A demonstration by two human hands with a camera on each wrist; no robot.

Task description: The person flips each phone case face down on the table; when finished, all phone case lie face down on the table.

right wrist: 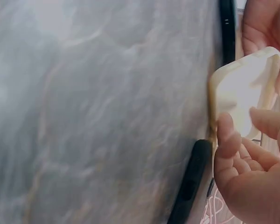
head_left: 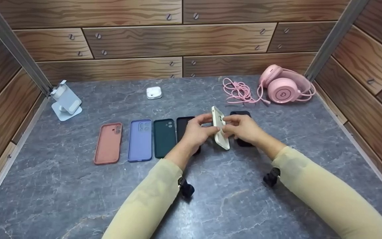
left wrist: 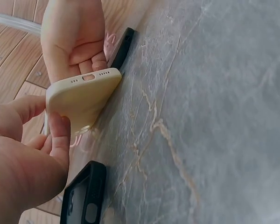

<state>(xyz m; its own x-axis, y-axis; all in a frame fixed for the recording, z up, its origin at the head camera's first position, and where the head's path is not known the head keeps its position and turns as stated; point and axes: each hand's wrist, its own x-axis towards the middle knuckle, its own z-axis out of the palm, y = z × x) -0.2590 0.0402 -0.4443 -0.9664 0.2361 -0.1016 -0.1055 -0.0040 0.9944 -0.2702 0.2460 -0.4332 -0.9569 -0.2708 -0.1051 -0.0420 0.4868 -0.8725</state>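
Cases [head_left: 140,141] number six; left hand [head_left: 197,129] grips one cream case [left wrist: 81,95], right hand [head_left: 244,127] touches it, grip unclear.

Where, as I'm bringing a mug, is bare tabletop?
Bare: between the white box and pink cable; also this side of the red case. Crowded: the row of cases, around the left hand, right hand and cream case.
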